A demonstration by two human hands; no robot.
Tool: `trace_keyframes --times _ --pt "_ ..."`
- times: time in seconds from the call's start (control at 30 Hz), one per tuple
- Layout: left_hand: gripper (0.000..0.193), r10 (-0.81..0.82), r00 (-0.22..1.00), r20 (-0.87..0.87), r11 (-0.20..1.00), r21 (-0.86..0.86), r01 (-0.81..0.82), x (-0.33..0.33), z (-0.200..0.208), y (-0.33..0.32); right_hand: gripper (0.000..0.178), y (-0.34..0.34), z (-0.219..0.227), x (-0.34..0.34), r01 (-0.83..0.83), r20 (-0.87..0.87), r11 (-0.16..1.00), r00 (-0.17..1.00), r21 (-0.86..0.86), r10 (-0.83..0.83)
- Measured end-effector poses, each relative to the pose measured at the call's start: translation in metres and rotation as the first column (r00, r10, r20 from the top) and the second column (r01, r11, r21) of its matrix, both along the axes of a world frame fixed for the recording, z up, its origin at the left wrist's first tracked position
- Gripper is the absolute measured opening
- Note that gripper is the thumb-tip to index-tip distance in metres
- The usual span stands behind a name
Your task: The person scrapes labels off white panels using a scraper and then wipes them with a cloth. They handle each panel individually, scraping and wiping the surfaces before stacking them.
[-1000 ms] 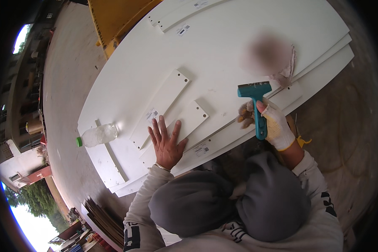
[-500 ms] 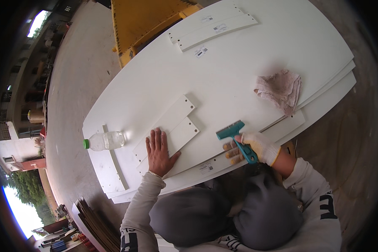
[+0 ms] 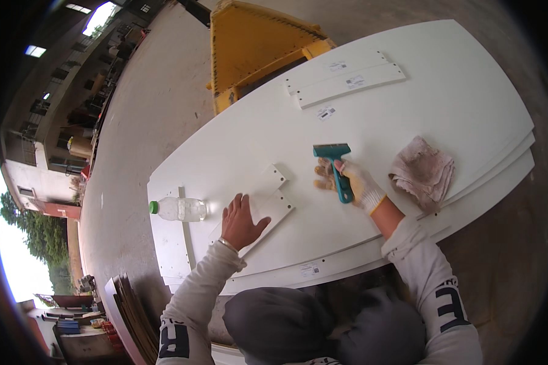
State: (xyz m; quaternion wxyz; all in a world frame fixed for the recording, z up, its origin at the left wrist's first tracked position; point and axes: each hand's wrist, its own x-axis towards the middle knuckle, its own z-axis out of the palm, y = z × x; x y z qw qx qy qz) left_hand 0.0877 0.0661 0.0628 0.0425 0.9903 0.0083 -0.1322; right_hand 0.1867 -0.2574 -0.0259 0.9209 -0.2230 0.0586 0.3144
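My bare left hand (image 3: 243, 222) is on or just over a pair of narrow white boards (image 3: 276, 210) with dark holes at their ends, its fingers apart. My right hand (image 3: 360, 182), in a white knit glove with stained fingertips, grips a teal scraper (image 3: 342, 176) by its handle. The scraper's wide head points away from me, above the large white panel (image 3: 371, 243). Whether its blade touches the panel I cannot tell. A crumpled pinkish cloth (image 3: 423, 170) lies on the panel, right of my gloved hand.
Left of my bare hand, a clear bottle with a green cap (image 3: 179, 209) lies on its side across a white strip (image 3: 184, 243). More narrow labelled boards (image 3: 350, 85) rest at the panel's far side. Beyond stands a yellow metal frame (image 3: 256, 48). Brown sheets (image 3: 131, 316) lean at lower left.
My right hand has carried the scraper from the panel's near edge farther out over its surface. The left hand stays by the narrow boards. The whole view has shifted.
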Motion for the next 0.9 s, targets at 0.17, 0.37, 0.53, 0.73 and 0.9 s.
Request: trace_keyframes --times 0.17,0.37,0.53,0.73,0.9 --pt "0.076 -0.241 0.927 0.288 0.955 -0.102 0.280 0.166 0.025 -0.058 0.039 -0.043 0.037 -0.077 -0.324 0.009 0.933 0.944 -0.156 0.329" --pt "0.084 -0.320 0.917 0.237 0.936 -0.071 0.345 0.318 -0.013 -0.164 0.038 -0.098 0.058 -0.047 0.254 0.516 0.736 0.844 -0.628 0.149" --pt "0.094 -0.245 0.959 0.139 0.969 0.009 0.246 0.319 -0.041 -0.217 0.039 -0.165 0.024 -0.034 0.435 0.321 0.588 0.900 -0.682 -0.294" --pt "0.086 -0.302 0.935 0.185 0.953 0.037 0.300 0.268 -0.040 -0.227 0.057 -0.254 -0.024 -0.004 0.611 0.444 0.399 0.782 -0.683 -0.438" --pt "0.087 -0.396 0.875 0.279 0.906 -0.035 0.422 0.146 -0.061 -0.211 0.053 -0.207 0.017 0.002 0.659 0.377 0.434 0.728 -0.615 -0.572"
